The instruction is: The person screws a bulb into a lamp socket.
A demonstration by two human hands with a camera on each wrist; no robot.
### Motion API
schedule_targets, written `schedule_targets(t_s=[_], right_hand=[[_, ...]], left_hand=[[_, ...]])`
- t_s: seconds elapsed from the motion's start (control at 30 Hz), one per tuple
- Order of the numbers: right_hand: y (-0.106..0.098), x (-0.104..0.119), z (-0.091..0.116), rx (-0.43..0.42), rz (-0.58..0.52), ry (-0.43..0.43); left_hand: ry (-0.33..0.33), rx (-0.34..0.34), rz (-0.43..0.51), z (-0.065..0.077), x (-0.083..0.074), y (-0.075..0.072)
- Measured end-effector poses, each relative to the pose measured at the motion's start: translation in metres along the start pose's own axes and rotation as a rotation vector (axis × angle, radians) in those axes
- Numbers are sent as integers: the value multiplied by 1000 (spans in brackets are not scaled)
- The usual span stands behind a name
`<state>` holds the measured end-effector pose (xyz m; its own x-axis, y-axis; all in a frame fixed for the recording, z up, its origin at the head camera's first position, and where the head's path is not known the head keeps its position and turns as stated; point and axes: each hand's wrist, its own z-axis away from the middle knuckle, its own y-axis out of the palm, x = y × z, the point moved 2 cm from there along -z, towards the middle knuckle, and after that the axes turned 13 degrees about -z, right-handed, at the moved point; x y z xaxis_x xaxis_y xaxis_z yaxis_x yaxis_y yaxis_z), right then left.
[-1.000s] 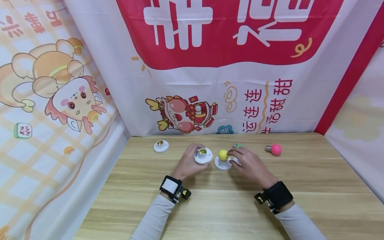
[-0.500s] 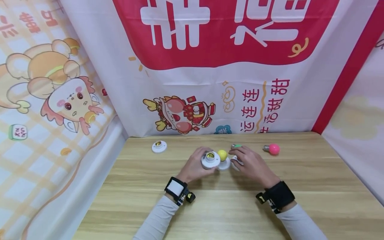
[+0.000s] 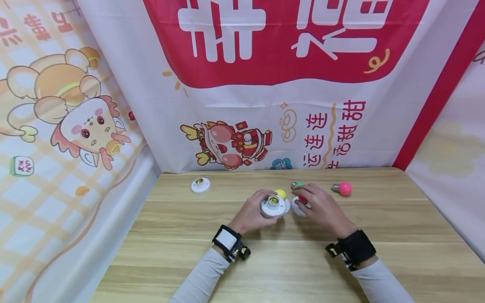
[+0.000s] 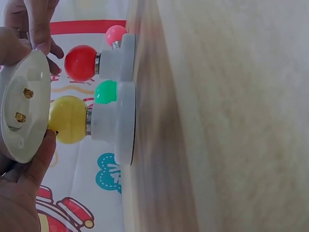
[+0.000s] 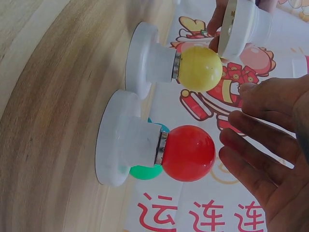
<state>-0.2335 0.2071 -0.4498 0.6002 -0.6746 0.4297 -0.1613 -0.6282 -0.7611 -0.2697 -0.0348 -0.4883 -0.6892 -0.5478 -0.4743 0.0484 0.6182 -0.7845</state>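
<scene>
The socket (image 3: pixel 278 209) is held above the counter (image 3: pixel 273 261), just beside the yellow bulb (image 5: pixel 199 69), mouth upward, slightly tilted, gripped at the rim by the left hand (image 3: pixel 248 216). By the right hand (image 3: pixel 323 212) nothing is grasped; its fingers are loosely extended, just apart from the red bulb (image 5: pixel 189 153). The socket is judged light and stiff, its smooth white shell a little slippery and perhaps prone to chipping; it is best taken by the rim, with the underside's brass terminals (image 4: pixel 28 93) left untouched. The bulbs are judged light, slick and possibly fragile, better cupped than squeezed. In the head view the red bulb is largely covered by the right hand, the yellow bulb partly by the socket. The green bulb (image 4: pixel 105 92) is mostly masked in both wrist views. Whether yellow bulb and socket touch cannot be told; nor can thread depth.
</scene>
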Motion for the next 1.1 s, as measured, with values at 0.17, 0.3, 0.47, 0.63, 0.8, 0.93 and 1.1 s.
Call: schedule_targets(t_s=[0.17,0.3,0.47,0.63,0.8,0.93,1.1], right_hand=[[-1,-1,-1,0,0,5],[-1,-2,-1,2,-9,15],[-2,-4,1,-2,-25,38],[-5,-9,1,-10,-28,40],[-9,-15,0,-9,-34,51],[-13,-20,0,-14,-29,64],[-18,-29,-2,-46,-29,52]], left_hand=[[32,-20,-13,0,-2,1],[38,-27,-5,1,-2,2],[38,-21,11,3,-3,2],[47,-22,14,5,-3,2],[42,-17,27,6,-3,2],[39,-7,41,7,-4,4],[46,16,52,6,-8,4]])
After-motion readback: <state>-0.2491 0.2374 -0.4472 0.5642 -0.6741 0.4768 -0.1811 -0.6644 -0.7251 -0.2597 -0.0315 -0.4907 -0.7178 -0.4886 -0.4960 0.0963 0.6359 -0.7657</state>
